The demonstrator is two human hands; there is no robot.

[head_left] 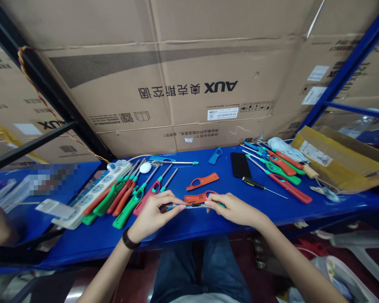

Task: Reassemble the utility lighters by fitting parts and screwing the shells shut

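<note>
My left hand [160, 210] and my right hand [232, 208] pinch the two ends of a thin lighter part [196, 205]. It has a black middle and a teal bit by the right fingers; its finer details are too small to tell. Just behind it lies an orange handle shell [192, 198], partly covered by my right fingers. A second orange handle shell [204, 181] rests farther back. To the left of my left hand are several long-necked lighters [128, 210] with green and red handles. A screwdriver [254, 183] lies beyond my right hand.
A black phone [240, 165] lies beside the screwdriver. More lighters [289, 185] and a yellow-taped box [337, 168] are at right. A power strip [91, 195] stands at left, near a white round object [145, 167]. A large carton [183, 84] walls the back.
</note>
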